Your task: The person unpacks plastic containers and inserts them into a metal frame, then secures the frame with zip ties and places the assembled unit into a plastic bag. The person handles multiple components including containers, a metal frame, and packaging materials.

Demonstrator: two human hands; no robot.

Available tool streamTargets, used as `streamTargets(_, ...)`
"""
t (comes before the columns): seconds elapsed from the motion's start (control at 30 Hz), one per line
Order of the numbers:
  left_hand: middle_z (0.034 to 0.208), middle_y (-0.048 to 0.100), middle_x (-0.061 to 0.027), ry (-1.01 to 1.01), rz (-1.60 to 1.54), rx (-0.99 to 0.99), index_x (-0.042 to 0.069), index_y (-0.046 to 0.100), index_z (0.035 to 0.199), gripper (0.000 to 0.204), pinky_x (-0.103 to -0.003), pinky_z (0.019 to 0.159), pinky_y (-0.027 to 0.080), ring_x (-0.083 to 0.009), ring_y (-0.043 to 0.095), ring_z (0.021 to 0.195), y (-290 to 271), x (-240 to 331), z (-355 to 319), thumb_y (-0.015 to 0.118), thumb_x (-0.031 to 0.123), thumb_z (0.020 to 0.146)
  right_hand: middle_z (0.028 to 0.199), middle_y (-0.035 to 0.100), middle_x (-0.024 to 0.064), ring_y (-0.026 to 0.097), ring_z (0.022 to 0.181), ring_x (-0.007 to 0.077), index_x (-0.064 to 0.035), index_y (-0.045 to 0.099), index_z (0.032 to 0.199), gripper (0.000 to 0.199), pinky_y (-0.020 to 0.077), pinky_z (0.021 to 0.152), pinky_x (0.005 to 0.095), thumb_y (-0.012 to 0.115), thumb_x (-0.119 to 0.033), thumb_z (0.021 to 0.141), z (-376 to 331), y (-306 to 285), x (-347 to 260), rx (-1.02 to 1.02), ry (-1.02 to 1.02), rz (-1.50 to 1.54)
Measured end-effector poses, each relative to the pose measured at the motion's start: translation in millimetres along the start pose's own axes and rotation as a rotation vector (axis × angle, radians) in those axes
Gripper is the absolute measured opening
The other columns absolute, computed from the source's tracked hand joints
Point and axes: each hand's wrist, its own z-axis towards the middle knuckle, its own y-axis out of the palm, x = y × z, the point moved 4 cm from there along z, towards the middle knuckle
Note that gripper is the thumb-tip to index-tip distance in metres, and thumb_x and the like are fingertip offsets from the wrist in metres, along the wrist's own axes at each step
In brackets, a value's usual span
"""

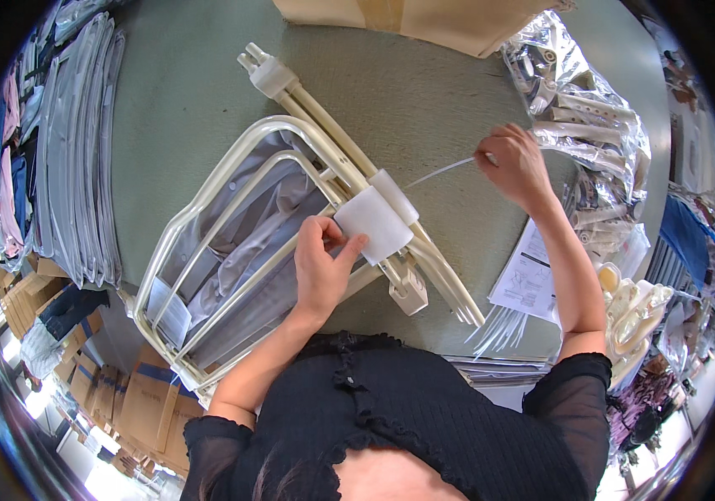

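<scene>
A folded frame of cream metal tubes [182, 219] lies slantwise on the table, with grey fabric [267, 188] inside it. White foam wrap [378, 224] covers part of the tubes. My left hand [320, 260] grips the left edge of this wrap, thumb on top; its other fingertips are partly hidden. To the right, my right hand [514, 165] is raised and pinches a thin white cable tie [445, 171]. The tie stretches from the foam-wrapped tubes to my fingers, and a bit of it sticks out beyond them.
Bundled white cable ties [503, 330] and a printed sheet [528, 280] lie by my right forearm. Plastic-bagged cream tube parts [591, 125] fill the table's right side. A cardboard box [424, 18] stands at the far edge, and stacked grey bagged panels [82, 150] at left.
</scene>
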Motion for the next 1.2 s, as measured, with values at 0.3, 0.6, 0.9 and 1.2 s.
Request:
streamTargets(0.3, 0.103, 0.061, -0.0111, -0.497, -0.397, -0.097, -0.006, 0.051, 0.110, 0.047, -0.029, 0.085, 0.048, -0.0156, 0.059, 0.094, 11, -15, -7, 0.072, 0.027, 0.083, 0.081, 0.057, 0.0066, 0.055, 0.086, 0.0232, -0.0069, 0.061, 0.075, 0.012, 0.0418, 0.077, 0.0367, 0.057, -0.015, 0.083, 21, 19, -48, -0.038, -0.151, 0.005)
streamTargets(0.6, 0.121, 0.052, -0.0106, -0.581, -0.708, -0.498, -0.004, 0.043, 0.128, 0.069, -0.033, 0.097, 0.039, -0.0177, 0.049, 0.112, 25, -42, 12, 0.068, 0.039, 0.080, 0.079, 0.065, 0.0127, 0.064, 0.078, 0.0282, -0.0059, 0.062, 0.077, 0.011, 0.0487, 0.072, 0.0417, 0.055, -0.012, 0.083, 21, 58, -66, -0.311, -0.036, -0.036)
streamTargets(0.9, 0.121, 0.051, -0.0105, -0.495, -0.753, -0.563, -0.002, 0.043, 0.129, 0.070, -0.033, 0.098, 0.038, -0.0196, 0.047, 0.113, 32, -48, 16, 0.068, 0.036, 0.076, 0.073, 0.064, 0.0166, 0.066, 0.076, 0.0278, -0.0057, 0.061, 0.090, 0.013, 0.0508, 0.065, 0.0439, 0.053, -0.014, 0.085, 15, 40, -36, -0.155, 0.163, -0.045)
streamTargets(1.2, 0.122, 0.051, -0.0112, -0.546, -0.776, -0.570, 0.003, 0.037, 0.135, 0.088, -0.036, 0.098, 0.040, -0.0235, 0.048, 0.114, 21, -32, 0, 0.075, 0.037, 0.064, 0.088, 0.068, 0.0163, 0.066, 0.082, 0.0258, -0.0022, 0.067, 0.102, 0.023, 0.0512, 0.074, 0.0391, 0.056, -0.010, 0.084, 12, 86, -73, -0.657, -0.014, 0.551)
